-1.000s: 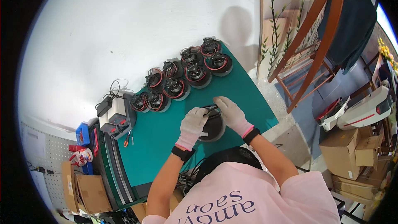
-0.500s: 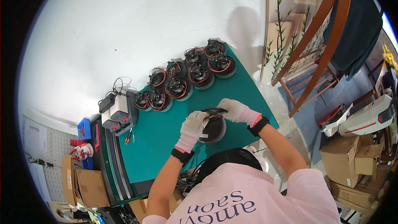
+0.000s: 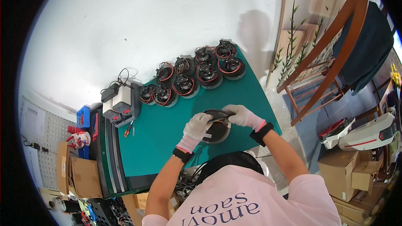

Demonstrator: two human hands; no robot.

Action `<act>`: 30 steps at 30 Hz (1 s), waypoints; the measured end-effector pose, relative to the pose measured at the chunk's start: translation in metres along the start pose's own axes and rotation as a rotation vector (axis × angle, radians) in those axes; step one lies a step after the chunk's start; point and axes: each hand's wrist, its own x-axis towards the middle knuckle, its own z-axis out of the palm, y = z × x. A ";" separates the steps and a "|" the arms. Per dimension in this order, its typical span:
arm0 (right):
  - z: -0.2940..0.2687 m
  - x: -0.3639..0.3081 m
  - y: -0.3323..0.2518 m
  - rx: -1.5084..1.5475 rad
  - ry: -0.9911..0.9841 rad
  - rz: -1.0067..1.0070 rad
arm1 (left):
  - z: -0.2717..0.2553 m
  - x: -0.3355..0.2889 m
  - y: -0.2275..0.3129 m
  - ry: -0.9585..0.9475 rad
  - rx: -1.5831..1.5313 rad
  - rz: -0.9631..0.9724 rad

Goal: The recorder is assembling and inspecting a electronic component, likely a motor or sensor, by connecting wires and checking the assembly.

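In the middle of the near half of the green table mat (image 3: 159, 142) sits a round black unit (image 3: 217, 133) with a pale rim and a small white label. My left hand (image 3: 195, 130), in a white glove, closes its fingers on the left end of a dark curved part (image 3: 216, 114) along the unit's far edge. My right hand (image 3: 243, 117), gloved too, pinches the right end of that part. Whether it is a cable or a solid ring is hard to tell. Beyond, several round black units with red wires (image 3: 208, 74) stand in two slanting rows.
At the table's left stands a grey and white device with cables (image 3: 121, 106), with a screwdriver (image 3: 128, 129) lying beside it. A blue bin (image 3: 83, 117) and cardboard boxes (image 3: 85, 178) are farther left. A wooden chair frame (image 3: 326, 65) and more boxes (image 3: 341, 169) stand at right.
The dark curved part looks tilted up more between my hands, showing a broader face. My hands have barely moved. The whole view has shifted slightly, moving the rows of units rightward.
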 end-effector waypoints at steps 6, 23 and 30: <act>0.005 -0.001 0.005 -0.123 0.209 -0.023 | 0.001 -0.002 0.004 -0.070 0.165 0.067; 0.015 0.015 0.042 0.055 0.336 0.064 | -0.007 -0.080 -0.093 0.063 -0.964 -0.494; 0.028 -0.004 0.051 0.210 0.269 0.076 | -0.003 -0.029 -0.113 0.168 -1.156 -0.679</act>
